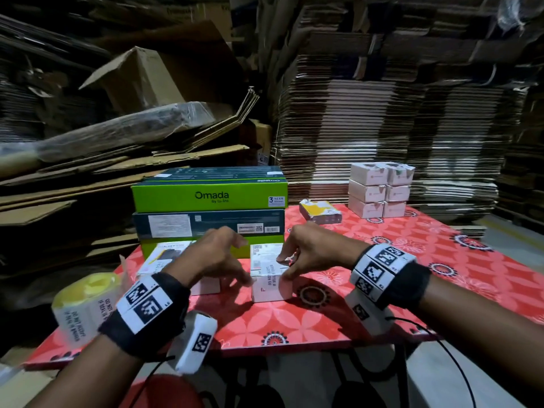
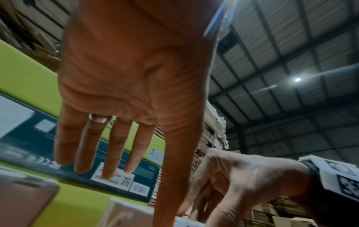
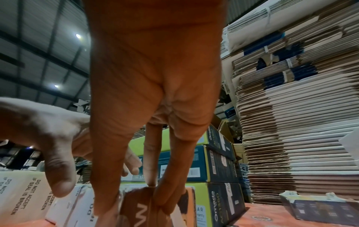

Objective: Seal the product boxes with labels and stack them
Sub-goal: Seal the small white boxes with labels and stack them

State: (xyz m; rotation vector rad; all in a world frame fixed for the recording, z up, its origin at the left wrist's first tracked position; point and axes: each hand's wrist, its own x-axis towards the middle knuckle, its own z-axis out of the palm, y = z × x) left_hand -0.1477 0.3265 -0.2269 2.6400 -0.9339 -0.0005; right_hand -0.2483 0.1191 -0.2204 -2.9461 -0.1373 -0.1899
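Small white box (image 1: 269, 278) sat on bench (image 1: 382, 260), just in front of green Omada stack (image 1: 209, 195). My right hand (image 1: 312, 251) pinched box's right edge to steady it; my left hand (image 1: 217, 257), fingers spread and empty, hovered over seal label (image 1: 272, 279).

"Omada" on green box (image 1: 209, 193), "DO NOT ACCEPT" on label roll (image 1: 85, 307)

Smooth white cardboard box (image 1: 269, 275)

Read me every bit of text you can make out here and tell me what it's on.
"Omada by tp-link": green box.
"3 YEAR": sticker on that box.
"DO NOT ACCEPT IF SEAL IS BROKEN": label roll.
"DO NOT ACCEPT IF SEAL IS": seal on the white box.
Barcodes and fine print: too small.
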